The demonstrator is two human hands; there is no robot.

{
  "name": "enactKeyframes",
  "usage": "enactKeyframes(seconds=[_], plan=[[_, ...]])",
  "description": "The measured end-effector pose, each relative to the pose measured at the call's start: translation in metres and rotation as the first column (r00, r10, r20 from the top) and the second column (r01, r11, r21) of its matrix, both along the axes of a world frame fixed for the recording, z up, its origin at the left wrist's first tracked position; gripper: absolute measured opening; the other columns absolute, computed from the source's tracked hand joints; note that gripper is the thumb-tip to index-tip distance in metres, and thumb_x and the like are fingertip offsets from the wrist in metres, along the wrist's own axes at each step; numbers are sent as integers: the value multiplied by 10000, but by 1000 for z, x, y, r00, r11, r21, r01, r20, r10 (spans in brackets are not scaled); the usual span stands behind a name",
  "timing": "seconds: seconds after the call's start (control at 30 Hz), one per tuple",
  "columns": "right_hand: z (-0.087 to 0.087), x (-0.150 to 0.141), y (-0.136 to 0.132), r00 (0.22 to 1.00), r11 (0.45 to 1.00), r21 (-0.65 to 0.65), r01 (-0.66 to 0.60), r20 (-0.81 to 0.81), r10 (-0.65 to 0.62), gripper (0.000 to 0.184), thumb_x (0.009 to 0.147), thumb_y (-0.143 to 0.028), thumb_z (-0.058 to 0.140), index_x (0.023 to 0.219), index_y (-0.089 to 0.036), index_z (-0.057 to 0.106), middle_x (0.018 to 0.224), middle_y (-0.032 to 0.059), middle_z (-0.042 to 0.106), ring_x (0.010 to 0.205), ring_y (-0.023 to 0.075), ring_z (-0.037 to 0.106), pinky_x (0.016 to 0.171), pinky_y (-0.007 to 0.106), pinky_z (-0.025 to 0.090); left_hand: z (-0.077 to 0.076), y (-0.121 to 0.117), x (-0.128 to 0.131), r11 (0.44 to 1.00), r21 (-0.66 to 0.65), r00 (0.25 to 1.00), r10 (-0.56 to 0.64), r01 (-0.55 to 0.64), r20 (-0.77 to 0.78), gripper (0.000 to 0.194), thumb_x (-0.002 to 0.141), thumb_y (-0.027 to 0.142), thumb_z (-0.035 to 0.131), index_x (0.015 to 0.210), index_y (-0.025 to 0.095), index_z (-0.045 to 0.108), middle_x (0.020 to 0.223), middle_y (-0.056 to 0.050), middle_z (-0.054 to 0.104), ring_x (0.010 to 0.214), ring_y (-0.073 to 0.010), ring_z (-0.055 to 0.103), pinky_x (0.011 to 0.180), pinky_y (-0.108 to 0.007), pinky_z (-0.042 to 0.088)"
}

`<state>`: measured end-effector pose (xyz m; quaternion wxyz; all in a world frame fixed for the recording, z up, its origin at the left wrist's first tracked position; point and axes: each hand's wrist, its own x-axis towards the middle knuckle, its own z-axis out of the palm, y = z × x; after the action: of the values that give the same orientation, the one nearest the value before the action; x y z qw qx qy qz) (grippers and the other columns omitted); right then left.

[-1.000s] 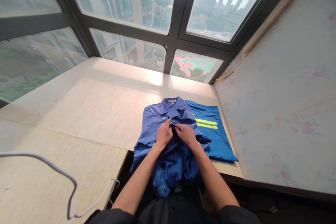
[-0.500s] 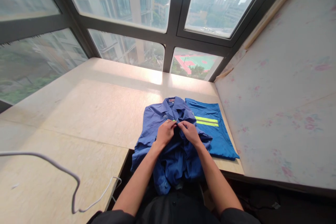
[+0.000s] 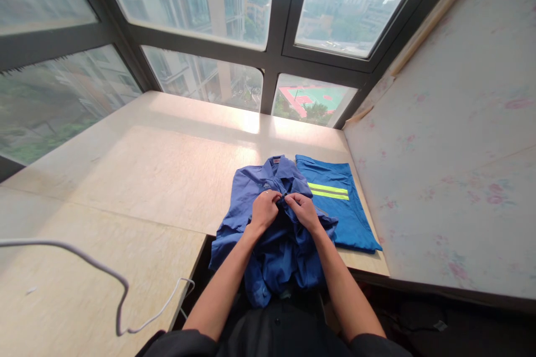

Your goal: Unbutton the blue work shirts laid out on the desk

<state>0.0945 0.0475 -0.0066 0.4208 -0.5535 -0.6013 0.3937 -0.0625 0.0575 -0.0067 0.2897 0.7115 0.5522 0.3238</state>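
A blue collared shirt (image 3: pixel 251 189) lies on the pale wooden table (image 3: pixel 167 173), its lower part hanging over the near edge toward my lap. My left hand (image 3: pixel 263 211) and my right hand (image 3: pixel 304 211) meet at the shirt's front just below the collar. Both pinch the fabric there, fingers closed and fingertips almost touching. What sits between the fingertips is too small to make out. A folded brighter blue garment (image 3: pixel 337 206) with two neon yellow stripes lies flat right beside the shirt.
A white cable (image 3: pixel 104 273) loops across the table's near left part and drops off its edge. Large windows (image 3: pixel 188 0) stand behind the table. A pale wall (image 3: pixel 452 139) with faded floral marks closes the right side.
Both hands have crept a little up the shirt front toward the collar. The camera view has shifted slightly.
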Motion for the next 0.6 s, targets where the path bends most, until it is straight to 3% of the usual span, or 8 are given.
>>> enactKeyframes(seconds=[0.17, 0.37, 0.47, 0.6], plan=[[-6, 0, -2, 997, 999, 40, -15, 75, 12, 372, 886, -501, 540, 833, -176, 711, 822, 41, 724, 800, 212, 656, 774, 312, 499, -4, 0, -3, 996, -83, 999, 33, -30, 35, 264, 884, 120, 489, 927, 189, 740, 958, -71, 735, 904, -211, 643, 824, -319, 473], [-8, 0, -6, 981, 994, 108, -9, 196, -12, 345, 921, -480, 515, 897, -206, 724, 875, 41, 742, 829, 228, 671, 777, 315, 491, -2, 3, -5, 994, -102, 999, -26, 28, 20, 253, 926, 162, 471, 864, 179, 716, 921, -76, 723, 873, -203, 641, 797, -304, 462], [-6, -2, -7, 983, 992, 125, 34, 175, -56, 339, 923, -465, 517, 903, -198, 724, 884, 48, 738, 843, 228, 668, 796, 316, 491, -2, 3, -7, 993, -84, 995, -79, 83, 56, 217, 939, 217, 499, 947, 176, 712, 973, -71, 712, 925, -199, 638, 846, -305, 469], [-2, -8, -8, 992, 993, 107, 41, 111, -53, 343, 925, -463, 505, 870, -185, 698, 852, 51, 709, 836, 217, 646, 806, 314, 488, -3, -2, -11, 990, -47, 991, -128, 130, 41, 256, 854, 284, 666, 1079, 168, 703, 984, -70, 672, 910, -205, 631, 826, -304, 496]])
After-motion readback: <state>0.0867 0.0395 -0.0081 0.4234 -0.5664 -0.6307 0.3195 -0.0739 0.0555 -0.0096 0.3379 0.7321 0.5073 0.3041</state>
